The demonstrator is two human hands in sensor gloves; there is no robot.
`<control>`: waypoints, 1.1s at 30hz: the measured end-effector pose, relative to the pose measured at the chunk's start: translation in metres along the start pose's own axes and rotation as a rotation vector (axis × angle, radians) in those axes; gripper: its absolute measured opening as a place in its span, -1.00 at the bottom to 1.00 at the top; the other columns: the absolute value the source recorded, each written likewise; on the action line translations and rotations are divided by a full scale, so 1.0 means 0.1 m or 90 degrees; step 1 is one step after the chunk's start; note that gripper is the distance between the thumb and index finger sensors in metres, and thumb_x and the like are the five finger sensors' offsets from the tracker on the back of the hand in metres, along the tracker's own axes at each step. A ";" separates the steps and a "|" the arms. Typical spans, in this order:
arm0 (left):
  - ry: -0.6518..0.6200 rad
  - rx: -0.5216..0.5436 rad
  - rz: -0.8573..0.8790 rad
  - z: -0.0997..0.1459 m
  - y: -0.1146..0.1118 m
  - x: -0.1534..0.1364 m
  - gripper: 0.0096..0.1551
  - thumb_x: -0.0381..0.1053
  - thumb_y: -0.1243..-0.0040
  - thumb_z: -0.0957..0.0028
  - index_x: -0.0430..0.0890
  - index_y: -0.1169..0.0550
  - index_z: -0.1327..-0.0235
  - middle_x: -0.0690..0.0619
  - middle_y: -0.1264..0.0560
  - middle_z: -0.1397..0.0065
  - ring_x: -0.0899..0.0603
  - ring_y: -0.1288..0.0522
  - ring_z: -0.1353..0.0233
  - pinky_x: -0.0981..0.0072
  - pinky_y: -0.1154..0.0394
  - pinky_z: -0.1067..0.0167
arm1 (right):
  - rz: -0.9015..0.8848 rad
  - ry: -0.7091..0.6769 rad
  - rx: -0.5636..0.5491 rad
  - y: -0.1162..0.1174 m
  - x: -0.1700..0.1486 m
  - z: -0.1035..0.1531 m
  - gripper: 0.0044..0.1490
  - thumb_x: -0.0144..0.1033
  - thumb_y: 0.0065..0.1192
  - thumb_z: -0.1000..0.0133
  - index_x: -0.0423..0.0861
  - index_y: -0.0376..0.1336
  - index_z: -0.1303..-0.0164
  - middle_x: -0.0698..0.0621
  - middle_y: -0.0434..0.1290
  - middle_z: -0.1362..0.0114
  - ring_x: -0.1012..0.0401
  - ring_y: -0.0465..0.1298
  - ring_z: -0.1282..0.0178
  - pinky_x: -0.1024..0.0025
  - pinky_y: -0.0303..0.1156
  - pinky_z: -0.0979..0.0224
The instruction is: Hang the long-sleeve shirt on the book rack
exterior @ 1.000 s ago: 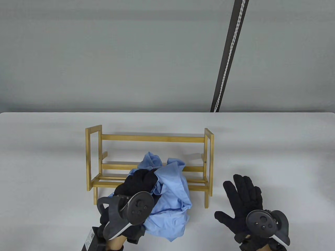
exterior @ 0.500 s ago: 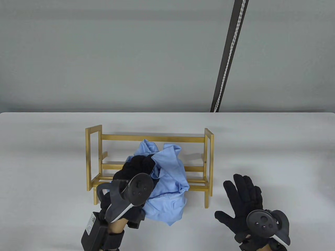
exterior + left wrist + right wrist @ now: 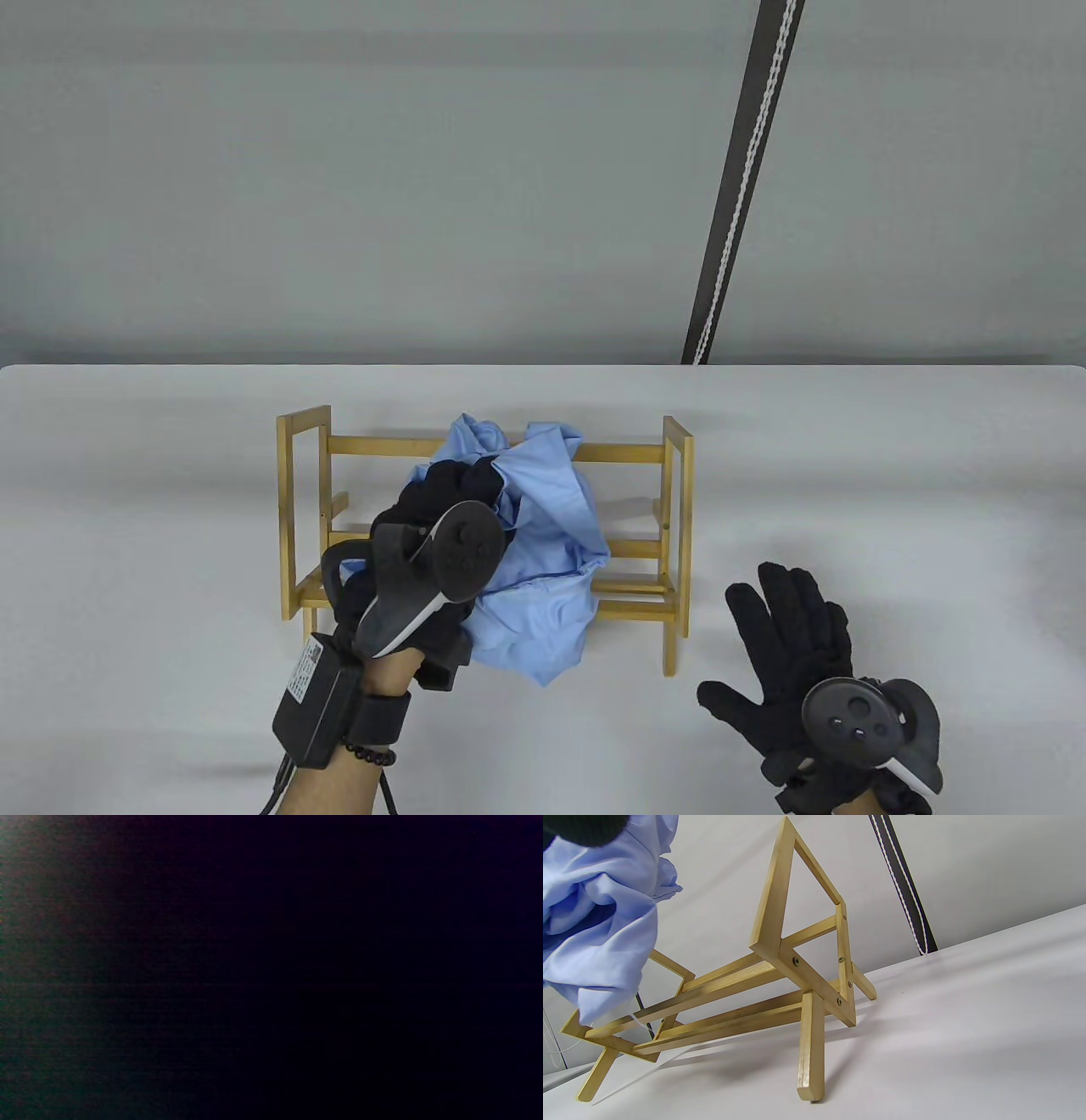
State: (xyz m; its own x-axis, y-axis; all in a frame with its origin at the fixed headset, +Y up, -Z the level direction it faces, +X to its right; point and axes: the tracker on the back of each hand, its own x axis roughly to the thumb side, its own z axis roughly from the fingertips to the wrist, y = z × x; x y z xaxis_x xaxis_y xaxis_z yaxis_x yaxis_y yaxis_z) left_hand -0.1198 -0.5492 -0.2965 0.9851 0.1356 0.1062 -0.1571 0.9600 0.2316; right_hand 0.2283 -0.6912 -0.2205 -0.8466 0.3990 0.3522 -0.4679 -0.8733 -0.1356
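Note:
A wooden book rack (image 3: 653, 454) stands in the middle of the white table; it also shows in the right wrist view (image 3: 780, 955). My left hand (image 3: 450, 501) grips a bunched light blue long-sleeve shirt (image 3: 547, 543) and holds it up over the rack, its top at the height of the rack's back rail. The shirt hangs down in front of the rack's middle and shows at the left of the right wrist view (image 3: 598, 929). My right hand (image 3: 785, 637) lies flat and open on the table, right of the rack, holding nothing. The left wrist view is dark.
The white table (image 3: 891, 475) runs wide on both sides of the rack. A grey wall stands behind it, with a dark strip and white cord (image 3: 734, 187) at the right.
My left hand has lifted the shirt up and away from me, from the front of the rack to over its rails. The right hand has stayed put.

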 end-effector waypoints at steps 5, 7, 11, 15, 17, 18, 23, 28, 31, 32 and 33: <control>0.016 -0.019 0.005 -0.11 -0.05 0.00 -0.28 0.36 -0.28 0.14 0.39 -0.30 -0.33 0.14 -0.54 -0.42 -0.07 -0.69 -0.18 0.14 -0.66 -0.09 | -0.001 0.001 -0.002 -0.01 -0.01 0.00 0.22 0.53 0.08 0.09 0.12 -0.20 -0.64 -0.18 -0.21 -0.77 -0.26 -0.19 -0.75 -0.48 -0.20 -0.54; 0.015 -0.017 -0.011 -0.16 -0.09 0.00 -0.28 0.37 -0.27 0.14 0.39 -0.30 -0.33 0.14 -0.55 -0.42 -0.07 -0.69 -0.18 0.15 -0.66 -0.08 | -0.001 0.002 -0.003 -0.01 -0.01 0.00 0.22 0.53 0.08 0.09 0.12 -0.21 -0.64 -0.18 -0.21 -0.77 -0.26 -0.20 -0.75 -0.48 -0.20 -0.54; 0.038 -0.049 -0.008 -0.25 -0.20 -0.03 -0.29 0.36 -0.22 0.11 0.39 -0.27 -0.34 0.14 -0.51 -0.45 -0.08 -0.67 -0.22 0.12 -0.63 -0.13 | -0.001 0.003 -0.003 -0.01 -0.01 0.00 0.22 0.53 0.08 0.09 0.12 -0.20 -0.64 -0.18 -0.21 -0.77 -0.26 -0.20 -0.75 -0.47 -0.20 -0.54; 0.054 -0.069 -0.017 -0.31 -0.35 -0.04 -0.30 0.32 -0.14 0.06 0.40 -0.21 -0.37 0.14 -0.44 -0.52 -0.10 -0.62 -0.30 0.09 -0.59 -0.20 | 0.000 0.004 -0.003 -0.01 -0.01 0.00 0.22 0.53 0.08 0.09 0.13 -0.20 -0.64 -0.18 -0.21 -0.77 -0.26 -0.20 -0.75 -0.47 -0.20 -0.54; 0.064 -0.074 -0.021 -0.35 -0.44 -0.04 -0.31 0.31 -0.11 0.05 0.40 -0.19 -0.38 0.14 -0.42 -0.54 -0.10 -0.60 -0.33 0.08 -0.58 -0.23 | 0.000 0.005 -0.002 -0.01 -0.01 0.00 0.22 0.53 0.08 0.08 0.13 -0.20 -0.64 -0.18 -0.21 -0.77 -0.26 -0.20 -0.75 -0.47 -0.20 -0.54; 0.069 -0.077 -0.018 -0.36 -0.48 -0.04 -0.31 0.31 -0.11 0.05 0.41 -0.18 -0.38 0.14 -0.40 -0.56 -0.11 -0.59 -0.35 0.07 -0.57 -0.24 | -0.001 0.006 -0.002 -0.01 -0.01 -0.01 0.22 0.53 0.08 0.08 0.12 -0.20 -0.64 -0.18 -0.21 -0.77 -0.26 -0.20 -0.75 -0.48 -0.20 -0.54; 0.085 -0.084 -0.023 -0.44 -0.63 -0.06 -0.30 0.32 -0.09 0.05 0.41 -0.17 -0.39 0.15 -0.39 -0.56 -0.10 -0.58 -0.36 0.07 -0.56 -0.26 | -0.003 0.008 -0.006 -0.02 -0.02 0.00 0.22 0.53 0.08 0.08 0.12 -0.20 -0.65 -0.18 -0.21 -0.77 -0.26 -0.20 -0.75 -0.47 -0.20 -0.54; 0.114 -0.099 -0.033 -0.51 -0.76 -0.06 -0.28 0.35 -0.10 0.06 0.42 -0.18 -0.40 0.15 -0.40 -0.57 -0.10 -0.58 -0.37 0.08 -0.56 -0.26 | -0.017 0.012 -0.004 -0.02 -0.03 -0.01 0.21 0.52 0.08 0.08 0.12 -0.20 -0.65 -0.19 -0.21 -0.77 -0.26 -0.19 -0.75 -0.48 -0.19 -0.53; 0.138 -0.105 -0.049 -0.55 -0.83 -0.06 -0.27 0.38 -0.11 0.08 0.42 -0.19 -0.40 0.16 -0.41 -0.56 -0.09 -0.60 -0.35 0.09 -0.57 -0.25 | -0.019 0.012 -0.004 -0.01 -0.03 -0.01 0.21 0.52 0.08 0.07 0.11 -0.20 -0.65 -0.18 -0.21 -0.77 -0.26 -0.19 -0.75 -0.48 -0.19 -0.54; 0.145 -0.109 -0.052 -0.56 -0.85 -0.07 -0.26 0.38 -0.12 0.08 0.41 -0.19 -0.40 0.16 -0.42 -0.56 -0.09 -0.60 -0.35 0.10 -0.58 -0.25 | -0.017 0.012 -0.004 -0.01 -0.03 -0.01 0.21 0.52 0.08 0.08 0.11 -0.20 -0.65 -0.19 -0.21 -0.77 -0.27 -0.19 -0.75 -0.48 -0.19 -0.54; 0.154 -0.116 -0.057 -0.58 -0.88 -0.07 -0.26 0.39 -0.11 0.08 0.42 -0.19 -0.41 0.16 -0.42 -0.56 -0.09 -0.60 -0.35 0.10 -0.58 -0.25 | -0.017 0.011 -0.003 -0.01 -0.03 -0.01 0.21 0.52 0.08 0.07 0.11 -0.20 -0.65 -0.18 -0.21 -0.77 -0.26 -0.19 -0.75 -0.48 -0.19 -0.54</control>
State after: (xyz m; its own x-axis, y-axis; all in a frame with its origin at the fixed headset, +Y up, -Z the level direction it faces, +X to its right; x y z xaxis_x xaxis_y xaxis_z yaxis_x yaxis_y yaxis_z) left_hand -0.1087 -0.6208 -0.3743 0.9860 0.0823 -0.1451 -0.0758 0.9959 0.0502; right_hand 0.2311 -0.6907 -0.2223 -0.8381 0.4274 0.3391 -0.4920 -0.8606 -0.1313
